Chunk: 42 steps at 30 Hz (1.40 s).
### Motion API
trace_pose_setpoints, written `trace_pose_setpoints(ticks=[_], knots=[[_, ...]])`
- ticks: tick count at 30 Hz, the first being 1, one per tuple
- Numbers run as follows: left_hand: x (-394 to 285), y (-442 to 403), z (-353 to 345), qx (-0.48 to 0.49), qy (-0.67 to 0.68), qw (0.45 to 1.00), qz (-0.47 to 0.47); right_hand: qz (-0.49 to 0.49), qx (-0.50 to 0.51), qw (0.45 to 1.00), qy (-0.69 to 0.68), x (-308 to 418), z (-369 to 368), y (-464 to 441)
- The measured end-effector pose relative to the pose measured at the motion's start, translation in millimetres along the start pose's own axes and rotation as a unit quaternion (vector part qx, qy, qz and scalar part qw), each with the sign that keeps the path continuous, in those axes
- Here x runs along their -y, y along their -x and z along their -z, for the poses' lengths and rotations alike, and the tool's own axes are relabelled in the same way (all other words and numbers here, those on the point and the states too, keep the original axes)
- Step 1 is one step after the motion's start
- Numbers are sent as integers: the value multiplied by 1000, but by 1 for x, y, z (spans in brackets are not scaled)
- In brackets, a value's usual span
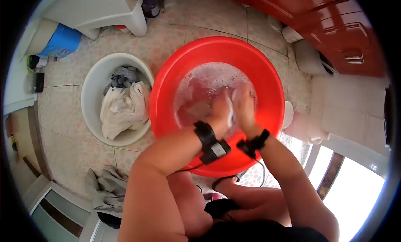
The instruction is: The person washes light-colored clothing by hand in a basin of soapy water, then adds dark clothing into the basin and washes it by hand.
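Note:
A large red plastic basin [165, 83] holds soapy water [213, 73] with foam and bubbles. My left hand [220, 110] and my right hand [245, 106] are close together over the water, both smeared by motion. A whitish strip [230, 110], suds or cloth, shows along the inner side of my left hand. Whether my fingers grip it cannot be made out. Pinkish, murky shapes lie in the water to the left of my hands; what they are is unclear.
Left of the basin, a white tub [92, 112] holds white cloth [121, 108] and grey cloth [124, 76]. Grey fabric [106, 187] lies on the tiled floor. A blue-and-white bucket [62, 41] stands at the upper left, red cabinets [309, 16] at the upper right. Black bands with cables circle both wrists.

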<state>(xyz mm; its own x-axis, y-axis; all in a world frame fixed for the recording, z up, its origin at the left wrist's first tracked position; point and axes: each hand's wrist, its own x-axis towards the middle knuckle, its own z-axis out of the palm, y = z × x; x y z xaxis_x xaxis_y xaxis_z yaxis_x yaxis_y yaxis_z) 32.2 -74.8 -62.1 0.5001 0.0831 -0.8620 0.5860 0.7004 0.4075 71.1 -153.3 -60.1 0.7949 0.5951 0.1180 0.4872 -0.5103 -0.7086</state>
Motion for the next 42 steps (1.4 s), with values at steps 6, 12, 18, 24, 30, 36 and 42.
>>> trace_pose_setpoints(ticks=[6, 12, 18, 24, 30, 36, 42], knots=[[-15, 3, 12, 28, -92, 995, 29, -87, 55, 993, -64, 15, -4, 28], [18, -16, 13, 95, 46, 993, -61, -134, -26, 964, -226, -56, -38, 37], [20, -4, -8, 41, -41, 994, -93, -281, 7, 931, -233, -6, 9, 15], [34, -7, -17, 71, -1, 992, -108, -232, -29, 966, -108, -27, 12, -1], [10, -10, 12, 139, 57, 988, 45, 6, 28, 998, -48, 14, 11, 9], [-4, 9, 19, 179, 121, 976, 39, 48, 4, 998, -46, 29, 12, 23], [6, -3, 1, 84, -38, 996, 10, -179, -7, 981, -79, 28, 17, 10]])
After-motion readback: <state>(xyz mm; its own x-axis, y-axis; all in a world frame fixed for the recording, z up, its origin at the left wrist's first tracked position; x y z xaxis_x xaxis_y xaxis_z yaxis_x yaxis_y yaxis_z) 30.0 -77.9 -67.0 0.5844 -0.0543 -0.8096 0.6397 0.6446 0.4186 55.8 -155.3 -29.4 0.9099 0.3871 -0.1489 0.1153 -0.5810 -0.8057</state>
